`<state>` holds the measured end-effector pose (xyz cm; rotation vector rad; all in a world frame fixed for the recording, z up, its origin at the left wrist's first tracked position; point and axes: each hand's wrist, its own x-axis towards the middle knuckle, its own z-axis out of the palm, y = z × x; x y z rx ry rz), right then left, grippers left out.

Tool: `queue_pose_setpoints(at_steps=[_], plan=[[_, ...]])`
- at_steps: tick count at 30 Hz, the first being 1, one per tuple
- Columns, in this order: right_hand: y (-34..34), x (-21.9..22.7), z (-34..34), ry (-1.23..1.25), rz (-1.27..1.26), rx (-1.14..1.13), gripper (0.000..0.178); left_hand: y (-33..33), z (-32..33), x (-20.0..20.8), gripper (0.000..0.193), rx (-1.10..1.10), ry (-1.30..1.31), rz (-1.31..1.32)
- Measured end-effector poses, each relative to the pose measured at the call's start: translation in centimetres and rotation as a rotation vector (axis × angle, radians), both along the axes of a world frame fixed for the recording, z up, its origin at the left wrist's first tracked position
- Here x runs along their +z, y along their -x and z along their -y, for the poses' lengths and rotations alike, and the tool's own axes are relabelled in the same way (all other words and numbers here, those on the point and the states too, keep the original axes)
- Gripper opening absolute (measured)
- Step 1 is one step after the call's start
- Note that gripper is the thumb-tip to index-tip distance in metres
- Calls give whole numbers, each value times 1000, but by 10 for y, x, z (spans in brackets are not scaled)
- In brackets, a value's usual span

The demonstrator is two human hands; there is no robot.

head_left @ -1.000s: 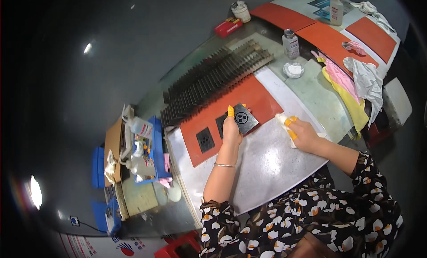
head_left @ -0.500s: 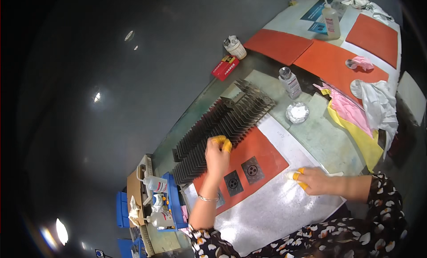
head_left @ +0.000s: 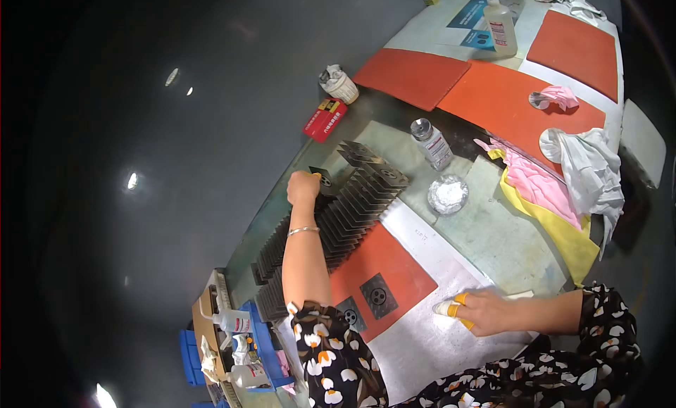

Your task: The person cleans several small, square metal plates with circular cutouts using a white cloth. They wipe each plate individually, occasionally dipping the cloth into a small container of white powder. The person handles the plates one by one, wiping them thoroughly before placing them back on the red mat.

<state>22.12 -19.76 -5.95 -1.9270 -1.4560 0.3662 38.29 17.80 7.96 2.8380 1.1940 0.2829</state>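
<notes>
Plates [head_left: 379,296], two, lie on orange mat [head_left: 396,259]; left hand [head_left: 303,188] grips another plate [head_left: 324,180], right hand [head_left: 487,314] one cloth [head_left: 443,308].

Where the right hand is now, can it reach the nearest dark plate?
Probably yes: between the right hand and that dark plate lie only the flat white sheet and orange mat. The white cloth in its grip may hinder grasping.

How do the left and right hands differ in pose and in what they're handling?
The left hand is stretched far forward, fingertips at a dark plate's edge; the right hand is nearer the body, gripping a white cloth. The left wrist wears a bracelet; none shows on the right wrist. Both hands show yellow finger covers.
</notes>
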Motion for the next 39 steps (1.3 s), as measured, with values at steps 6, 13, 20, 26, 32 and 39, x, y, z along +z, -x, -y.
queue_pose_setpoints(at_steps=[6,13,20,26,32,39], plan=[[1,-15,-6,-192,-31,-103,30,119,36,25,14,-396,713,671],[32,48,-14,-115,-970,-182,27,306,153,-72,11,-341,1274,772],[72,50,-11,-47,-888,-86,26,370,191,-103,14,-484,1420,881],[102,29,-16,-43,-943,-38,24,376,188,-101,56,-890,1510,637],[80,48,0,-9,-568,-9,30,389,192,-109,34,-768,1651,790],[-132,168,14,191,637,-644,32,376,185,-108,44,-705,1467,740]])
